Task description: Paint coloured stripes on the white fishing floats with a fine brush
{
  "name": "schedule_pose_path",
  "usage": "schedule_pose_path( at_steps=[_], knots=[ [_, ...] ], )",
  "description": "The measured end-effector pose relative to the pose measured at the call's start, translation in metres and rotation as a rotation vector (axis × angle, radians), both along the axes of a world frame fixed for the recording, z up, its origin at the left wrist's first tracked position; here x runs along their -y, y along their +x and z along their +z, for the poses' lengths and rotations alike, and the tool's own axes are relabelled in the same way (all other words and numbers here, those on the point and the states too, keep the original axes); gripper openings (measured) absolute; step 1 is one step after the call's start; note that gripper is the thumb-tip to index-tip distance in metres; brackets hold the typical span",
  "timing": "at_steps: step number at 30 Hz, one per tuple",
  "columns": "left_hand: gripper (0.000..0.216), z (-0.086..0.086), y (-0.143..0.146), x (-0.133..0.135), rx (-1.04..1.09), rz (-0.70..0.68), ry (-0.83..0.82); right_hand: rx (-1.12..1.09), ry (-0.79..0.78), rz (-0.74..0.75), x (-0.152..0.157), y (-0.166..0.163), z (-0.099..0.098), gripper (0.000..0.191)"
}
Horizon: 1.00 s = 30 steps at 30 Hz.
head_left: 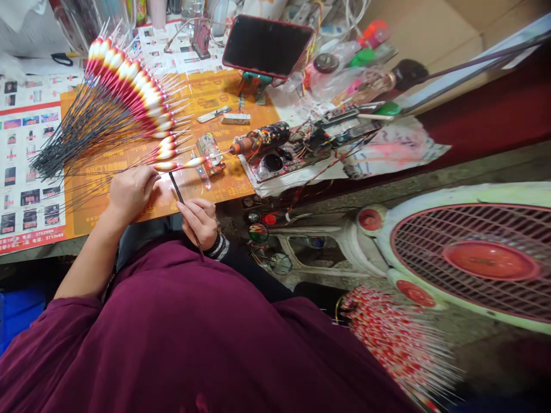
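**Hands.** Left hand [129, 192] rests on the near edge of the tabletop [43, 251], forearm bare. Its grip is pressed together, fingers curled and pinching the thin stem end of 1 float [181, 165]. Right hand [200, 221] sits just off the tabletop edge at 4 o'clock from the left hand, with a striped cuff at the wrist. Its grip is pinched on a slim dark brush [177, 192]. The brush slants up toward 11 o'clock, and its tip lies just below the float.

**Float.** It lies near level at 1 o'clock from the left hand, above the orange sheet [215, 94]. The body is white with red bands. Its far tip points toward 3 o'clock, at a paint-speckled tool [262, 137]. Whether the tip touches the tool cannot be told.

**Surroundings.**
- A fanned row of floats [133, 86] lies at 12 o'clock from the left hand, dark stems gathered toward 9 o'clock.
- Printed leaflets [30, 143] cover the tabletop at 9 o'clock.
- A dark-screened phone [267, 45] stands propped at 1 o'clock, beyond the tool.
- An electric fan [473, 258] with a red grille is at 3 o'clock, below tabletop level.
- A bundle of red-and-white floats [391, 332] is at 4 o'clock, near the fan.
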<state>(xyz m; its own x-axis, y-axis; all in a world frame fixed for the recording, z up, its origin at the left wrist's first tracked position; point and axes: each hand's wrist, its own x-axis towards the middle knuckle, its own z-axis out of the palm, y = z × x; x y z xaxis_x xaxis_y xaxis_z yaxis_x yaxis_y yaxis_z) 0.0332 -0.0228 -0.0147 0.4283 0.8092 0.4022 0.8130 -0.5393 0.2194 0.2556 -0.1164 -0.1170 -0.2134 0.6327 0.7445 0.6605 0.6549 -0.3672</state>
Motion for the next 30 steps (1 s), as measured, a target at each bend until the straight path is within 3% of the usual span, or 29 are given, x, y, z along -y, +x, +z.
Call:
schedule_pose_path(
  at_steps=[5,15,20,26,30],
  knots=[
    [0.031,0.0,0.0,0.0,-0.003,-0.011,0.03,0.017,-0.041,-0.012,0.0,-0.001,0.001,0.045],
    [0.031,-0.002,-0.001,-0.001,0.016,-0.021,0.009,0.006,0.022,0.017,0.001,0.0,0.014,0.049],
    [0.028,-0.002,0.001,-0.001,0.029,-0.006,-0.022,0.025,-0.073,0.039,0.001,0.001,0.008,0.048],
    [0.023,0.013,-0.006,-0.001,0.01,0.05,-0.082,-0.069,0.026,0.093,-0.001,0.006,-0.007,0.047],
    [0.014,0.026,-0.027,-0.012,0.022,0.086,-0.107,-0.044,-0.063,0.112,-0.002,0.008,-0.012,0.041]
  ],
)
